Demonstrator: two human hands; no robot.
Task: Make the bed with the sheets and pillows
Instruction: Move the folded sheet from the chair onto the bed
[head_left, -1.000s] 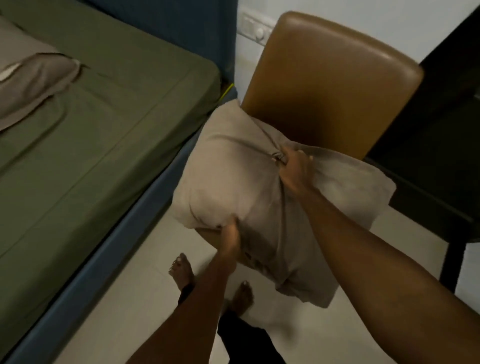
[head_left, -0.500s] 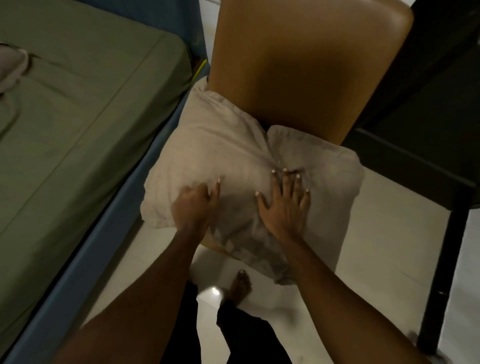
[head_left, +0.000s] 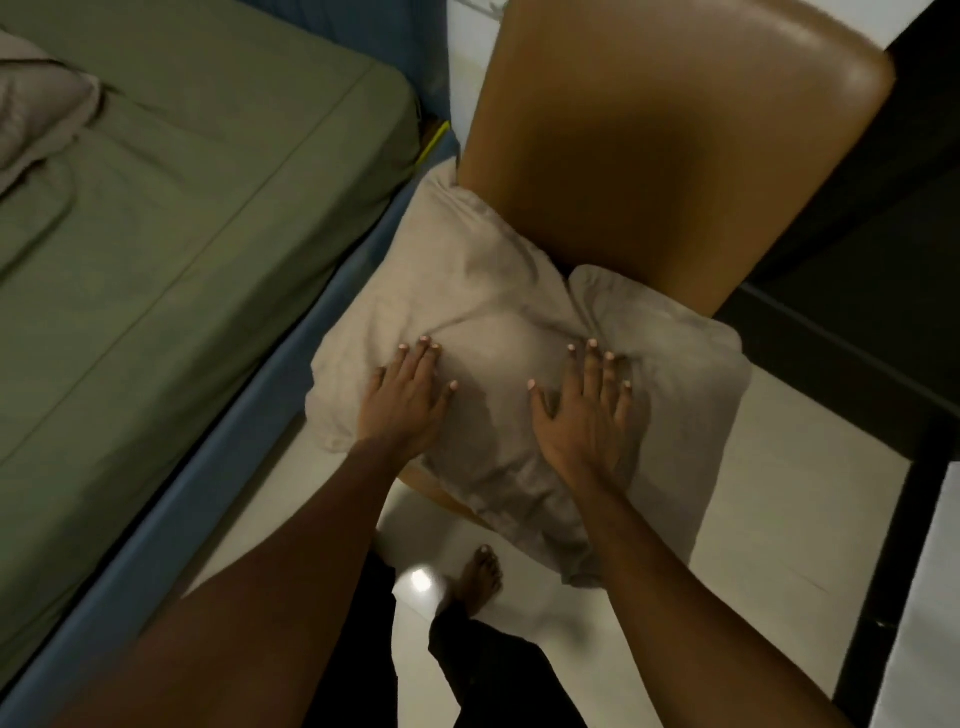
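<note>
– Bed (head_left: 228, 436) first: where do we see it?
– On our left, under a green sheet (head_left: 182, 234); the tan chair (head_left: 675, 145) stands just beside it.
– And the pillow (head_left: 498, 322)?
– It lies on the chair seat. Our left hand (head_left: 410, 400) and right hand (head_left: 587, 415) press flat on it, fingers (head_left: 592, 364) straight and slightly spread.

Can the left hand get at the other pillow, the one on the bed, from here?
Probably not without leaning over. Nothing blocks it, as only green sheet lies between, but the bed pillow lies far across it, and the left hand presses flat on the chair pillow.
</note>
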